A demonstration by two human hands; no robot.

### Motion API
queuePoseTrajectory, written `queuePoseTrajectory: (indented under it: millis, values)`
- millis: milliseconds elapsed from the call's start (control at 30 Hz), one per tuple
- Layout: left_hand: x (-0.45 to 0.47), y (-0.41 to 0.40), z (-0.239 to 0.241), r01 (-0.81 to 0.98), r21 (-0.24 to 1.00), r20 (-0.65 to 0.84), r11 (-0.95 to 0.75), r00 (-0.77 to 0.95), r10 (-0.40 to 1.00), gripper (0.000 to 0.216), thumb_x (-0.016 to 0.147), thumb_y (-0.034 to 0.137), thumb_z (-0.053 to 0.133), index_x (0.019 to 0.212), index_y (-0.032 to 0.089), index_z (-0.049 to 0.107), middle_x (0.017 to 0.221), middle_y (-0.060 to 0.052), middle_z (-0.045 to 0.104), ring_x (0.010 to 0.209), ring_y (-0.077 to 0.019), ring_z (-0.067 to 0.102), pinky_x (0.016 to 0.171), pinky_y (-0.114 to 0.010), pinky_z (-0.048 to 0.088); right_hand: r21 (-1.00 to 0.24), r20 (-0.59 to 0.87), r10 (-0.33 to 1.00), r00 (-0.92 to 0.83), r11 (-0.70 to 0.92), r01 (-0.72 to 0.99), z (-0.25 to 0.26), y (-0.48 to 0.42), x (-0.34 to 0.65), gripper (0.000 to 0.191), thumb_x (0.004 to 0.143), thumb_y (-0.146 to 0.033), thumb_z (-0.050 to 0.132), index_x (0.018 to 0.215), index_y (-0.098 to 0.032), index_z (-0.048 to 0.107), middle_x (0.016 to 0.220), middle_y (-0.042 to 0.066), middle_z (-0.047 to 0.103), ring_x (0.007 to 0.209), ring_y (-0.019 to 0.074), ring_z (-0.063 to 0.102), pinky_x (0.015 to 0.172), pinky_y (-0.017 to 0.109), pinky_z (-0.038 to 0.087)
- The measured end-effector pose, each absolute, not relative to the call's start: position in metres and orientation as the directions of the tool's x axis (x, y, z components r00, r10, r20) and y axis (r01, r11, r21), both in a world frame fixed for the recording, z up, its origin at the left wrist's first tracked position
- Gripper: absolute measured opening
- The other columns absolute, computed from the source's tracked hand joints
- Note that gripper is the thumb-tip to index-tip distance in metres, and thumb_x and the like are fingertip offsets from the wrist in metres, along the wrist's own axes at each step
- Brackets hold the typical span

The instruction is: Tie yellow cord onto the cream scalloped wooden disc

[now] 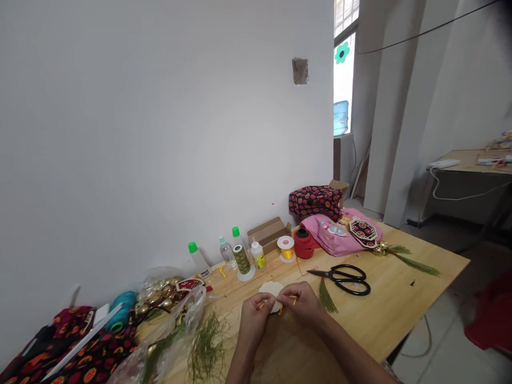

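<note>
Close together over the wooden table, both hands work at a small cream scalloped disc [271, 288]. My left hand [254, 316] is closed in a pinch at its left side, with a bit of yellow cord [262, 306] showing at the fingers. My right hand [301, 300] pinches more of the yellow cord on the other side. A short loop of cord hangs below the disc; its attachment is hidden by the fingers. Black-handled scissors [344, 278] and a green tassel [327, 296] lie just right of my right hand.
Along the wall stand a green thread cone [241, 260], a glue bottle [258, 256], a yellow cord spool [286, 249] and a red ribbon roll [303, 245]. Loose green threads [207, 346] and a plastic bag [170, 338] lie left. A pink cloth [326, 234] lies at the back right.
</note>
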State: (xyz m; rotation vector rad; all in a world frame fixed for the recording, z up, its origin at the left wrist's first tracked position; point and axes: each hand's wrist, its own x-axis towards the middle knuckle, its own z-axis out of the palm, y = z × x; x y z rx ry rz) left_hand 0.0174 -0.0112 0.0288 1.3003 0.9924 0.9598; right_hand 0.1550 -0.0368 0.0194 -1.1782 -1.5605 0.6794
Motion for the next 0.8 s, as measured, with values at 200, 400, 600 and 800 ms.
queuePoseTrajectory:
  millis: [200,400,600,800]
  values:
    - [0.016,-0.011,0.024,0.007,0.999,-0.034,0.034,0.384,0.923,0.022,0.06,0.029,0.061,0.073,0.012,0.066,0.062,-0.004,0.067,0.057,-0.0144,0.055,0.056,-0.022,0.04,-0.922,0.302,0.943,0.136,0.253,0.293,0.018,-0.033,0.155,0.021,0.068,-0.029,0.05,0.065,-0.014,0.064,0.062,0.004,0.063,0.058,0.0134,0.055,0.054,0.021,0.041]
    - [0.017,-0.012,0.02,0.005,0.996,-0.086,0.092,0.418,0.904,0.022,0.058,0.031,0.062,0.067,0.011,0.065,0.059,-0.003,0.065,0.052,-0.0119,0.052,0.051,-0.02,0.036,-0.876,0.326,0.935,0.138,0.244,0.415,0.012,-0.033,0.155,0.023,0.07,-0.031,0.047,0.067,-0.016,0.064,0.064,0.003,0.064,0.059,0.0125,0.055,0.054,0.02,0.039]
    - [0.021,-0.013,0.015,0.043,0.993,-0.115,0.106,0.405,0.907,0.026,0.052,0.032,0.066,0.068,0.011,0.063,0.036,0.006,0.047,0.034,-0.004,0.032,0.039,-0.016,0.02,-0.823,0.365,0.923,0.119,0.26,0.505,0.011,-0.034,0.155,0.023,0.073,-0.031,0.045,0.067,-0.017,0.062,0.063,0.002,0.063,0.057,0.0112,0.054,0.052,0.019,0.036]
    - [0.022,-0.014,0.016,0.015,0.996,-0.09,0.091,0.392,0.915,0.024,0.052,0.031,0.067,0.062,0.009,0.062,0.035,0.007,0.041,0.036,-0.0035,0.03,0.04,-0.016,0.021,-0.772,0.375,0.919,0.12,0.238,0.589,0.015,-0.036,0.155,0.024,0.074,-0.032,0.044,0.067,-0.018,0.062,0.063,0.002,0.062,0.057,0.0109,0.052,0.05,0.019,0.033]
